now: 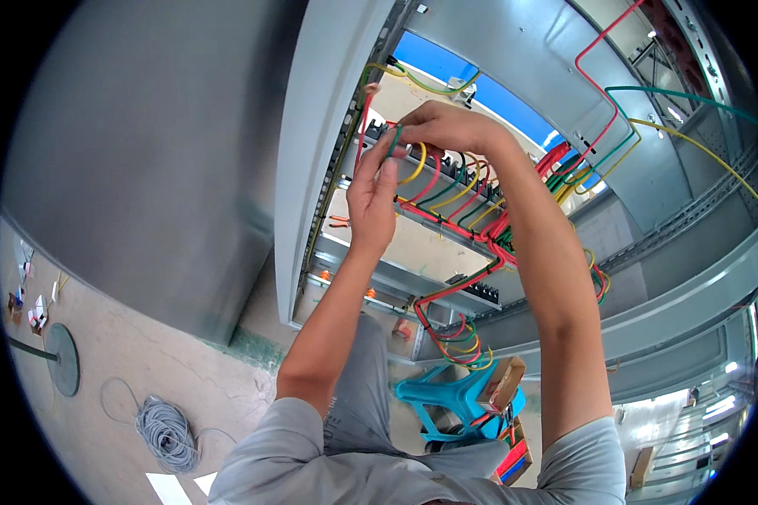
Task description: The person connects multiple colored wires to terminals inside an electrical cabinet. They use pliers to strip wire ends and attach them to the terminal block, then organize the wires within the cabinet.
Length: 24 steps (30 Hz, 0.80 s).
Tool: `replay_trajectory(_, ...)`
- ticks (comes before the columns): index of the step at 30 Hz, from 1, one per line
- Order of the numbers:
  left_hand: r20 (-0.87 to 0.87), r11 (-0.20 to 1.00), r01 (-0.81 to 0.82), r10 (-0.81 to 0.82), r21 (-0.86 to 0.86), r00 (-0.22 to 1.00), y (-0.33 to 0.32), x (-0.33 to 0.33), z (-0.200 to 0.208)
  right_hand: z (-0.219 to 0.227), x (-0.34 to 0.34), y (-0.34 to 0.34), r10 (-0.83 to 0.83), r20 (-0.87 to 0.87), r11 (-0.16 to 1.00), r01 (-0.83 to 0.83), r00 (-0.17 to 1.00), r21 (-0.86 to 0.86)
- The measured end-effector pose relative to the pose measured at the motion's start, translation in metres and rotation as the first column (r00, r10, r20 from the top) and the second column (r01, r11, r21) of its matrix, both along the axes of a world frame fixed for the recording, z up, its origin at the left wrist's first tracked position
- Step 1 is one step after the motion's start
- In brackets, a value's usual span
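Both my hands are raised inside an open grey metal cabinet, at the left end of an upper row of black terminals. A short green wire curves between my fingers. My left hand has its fingers pressed together around the wire from below. From above, my right hand reaches over with bent fingers pinched at the same wire; its fingertips are partly hidden. Beside them, a yellow wire and a red wire loop down from the row to a tied wire bundle.
A lower terminal row sits beneath the bundle. Loose red, green and yellow wires hang at the upper right. A blue stool with cardboard boxes stands below. Coiled grey cable lies on the floor at left.
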State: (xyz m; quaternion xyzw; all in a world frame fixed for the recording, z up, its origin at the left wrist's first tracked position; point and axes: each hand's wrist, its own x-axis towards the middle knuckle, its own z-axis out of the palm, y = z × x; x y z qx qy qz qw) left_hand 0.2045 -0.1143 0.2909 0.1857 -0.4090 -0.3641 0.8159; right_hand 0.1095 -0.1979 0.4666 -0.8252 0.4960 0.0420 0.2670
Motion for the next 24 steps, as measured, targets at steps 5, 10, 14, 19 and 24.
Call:
replay_trajectory(5,0.159,0.947,-0.319,0.309,0.040,0.938,0.039,0.000,-0.023,0.015,-0.003,0.047,0.277,0.328,0.826,-0.050,0.903,-0.561)
replay_trajectory(10,0.136,0.873,-0.456,0.437,0.172,0.889,0.033,-0.002,-0.011,0.007,0.028,0.084,0.593,0.281,0.534,-0.108,0.754,-0.839)
replay_trajectory(14,-0.080,0.974,-0.160,0.174,0.159,0.981,0.005,0.012,-0.001,-0.006,0.029,0.060,0.634,0.038,0.186,-0.105,0.772,-0.977)
replay_trajectory(19,-0.051,0.987,-0.097,0.104,0.132,0.993,-0.004,0.020,0.007,-0.007,0.020,0.064,0.554,-0.002,-0.020,0.011,0.833,-1.000)
replay_trajectory(24,-0.153,0.983,-0.111,0.134,0.148,0.979,-0.009,0.014,0.009,-0.005,0.019,0.055,0.573,-0.129,-0.145,-0.055,0.809,-0.988)
